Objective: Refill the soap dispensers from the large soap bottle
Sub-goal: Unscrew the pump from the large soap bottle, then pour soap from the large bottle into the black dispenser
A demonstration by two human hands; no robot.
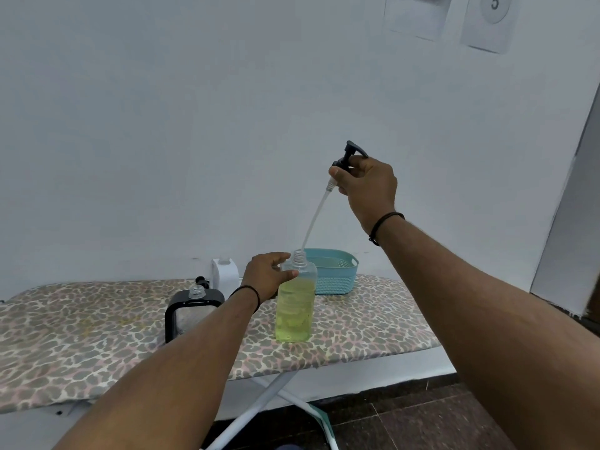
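Pinching the collar of a black plastic pump head [349,159] w/ thumb and curled fingers, the right hand [367,186] holds it high above the board, nozzle pointing right. The pump's clear dip tube [316,216] slants down-left, its lower end at or just inside the open threaded neck of a tall clear plastic dispenser bottle [296,303]; can't tell whether the tip touches the rim.

The left hand [268,276] wraps the bottle's shoulder, thumb in front and fingers curled behind, steadying it upright on an ironing board [81,336] w/ a leopard-print cover. The bottle is approx. 2/3 full of pale yellow-green liquid soap. Both wrists carry a thin dark band.

Left of the bottle, partly hidden by the left forearm, sits a 2nd dispenser: a black-framed holder [181,306] w/ a clear open bottle neck [197,291] showing at its top, no pump fitted. Behind it, near the wall, stands a large white plastic soap bottle [225,272], uncapped, and a small black item [201,281] just beside its left side, too small to identify. A light-blue woven-look plastic basket [334,271] w/ side handles rests at the board's back edge, just behind-right of the held bottle.

Backdrop: plain pale wall, 2 paper sheets [483,24] at top right, 1 marked "5". Below the board, white metal legs [259,407] cross over dark brown floor tiles [422,423].
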